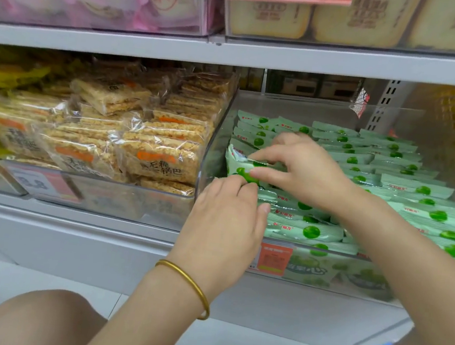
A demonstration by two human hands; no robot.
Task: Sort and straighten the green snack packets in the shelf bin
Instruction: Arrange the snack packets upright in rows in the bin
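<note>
A clear plastic shelf bin holds several pale green snack packets laid in overlapping rows. At the bin's left side a small bunch of green packets stands tilted above the rows. My right hand reaches in from the right and pinches this bunch between thumb and fingers. My left hand, with a gold bangle on its wrist, comes over the bin's front wall and its curled fingertips grip the lower edge of the same bunch.
A second clear bin to the left holds brown rice-cracker packs. An orange price tag sticks on the green bin's front. The upper shelf carries pink packs and beige cakes. My knees show below, near the floor.
</note>
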